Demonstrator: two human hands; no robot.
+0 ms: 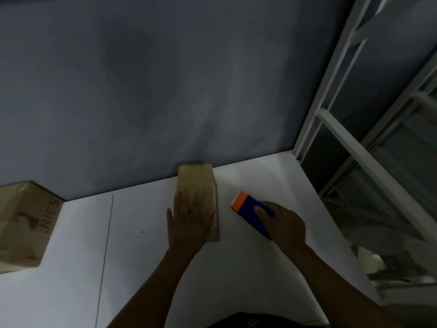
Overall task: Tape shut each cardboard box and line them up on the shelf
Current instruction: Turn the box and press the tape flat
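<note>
Head view, pretty dim and looking down at a white desk (142, 256) pushed against a grey wall (165, 79). A small box (196, 178) of brown cardboard is sitting near the back edge of the desk, its far end right up at the wall. The person's left hand (189, 221) is lying flat on top of it, with the fingers (182, 200) stretched out straight and pressing down, not curling round anything.

Just to the right of it, apart from the box, the right hand (281, 223) is gripping a blue tool (250, 209) with an orange end, fingers wrapped round the blue body. The orange end is pointing toward the wall and the tool is sitting low on the desk. Can't tell if there's tape on it, too dark.

A big box (26, 223) with some printed letters is standing way off at the left edge of the desk, well apart from the hands. A white metal shelf (354, 102) is standing along the right side of the desk, and what's on its lower levels is too blurry to make out.
</note>
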